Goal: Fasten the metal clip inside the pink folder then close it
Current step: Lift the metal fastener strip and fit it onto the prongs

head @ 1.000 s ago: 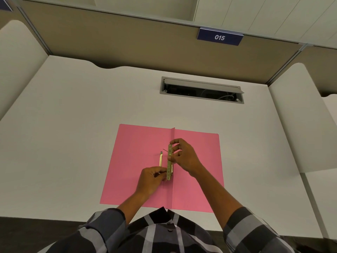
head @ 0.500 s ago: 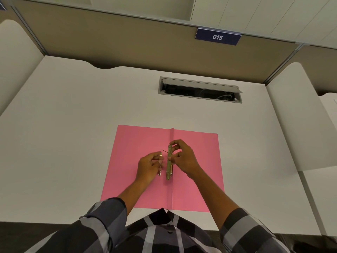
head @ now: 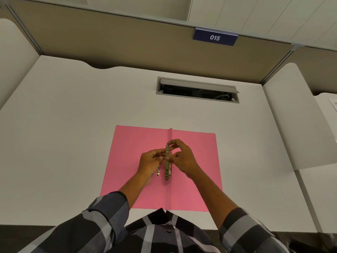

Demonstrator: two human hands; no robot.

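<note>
The pink folder (head: 193, 161) lies open and flat on the white desk, its spine fold running away from me down the middle. A long brass-coloured metal clip bar (head: 167, 168) stands along the spine. My right hand (head: 184, 157) pinches the bar's far end between thumb and fingers. My left hand (head: 150, 161) sits just left of the spine, fingertips closed on a thin prong of the clip near the bar's upper part. A second brass piece (head: 158, 171) pokes out below my left hand, partly hidden by it.
The white desk (head: 73, 134) has partitions on the left, back and right. An open grey cable slot (head: 197, 90) is set into the desk beyond the folder. A blue sign reading 015 (head: 214, 37) hangs above.
My left hand has moved up from the lower end of the clip to the upper part, next to my right hand. My right hand has kept its hold on the bar.
</note>
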